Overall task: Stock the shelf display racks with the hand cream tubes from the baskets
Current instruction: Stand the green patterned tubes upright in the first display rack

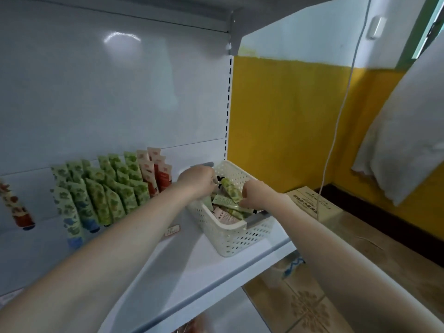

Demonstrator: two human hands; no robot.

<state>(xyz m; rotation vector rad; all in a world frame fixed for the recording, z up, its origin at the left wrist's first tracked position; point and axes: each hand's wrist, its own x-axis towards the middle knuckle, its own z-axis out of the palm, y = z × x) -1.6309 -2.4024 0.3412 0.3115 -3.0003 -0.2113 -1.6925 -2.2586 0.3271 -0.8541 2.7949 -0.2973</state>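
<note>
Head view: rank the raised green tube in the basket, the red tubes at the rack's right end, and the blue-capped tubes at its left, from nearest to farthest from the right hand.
1. green tube: in the basket, at the fingertips of the right hand.
2. red tubes: just left of the basket.
3. blue-capped tubes: far left, front row.

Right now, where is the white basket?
In the head view, the basket sits at the right end of the shelf, just right of the rows of tubes.
</note>
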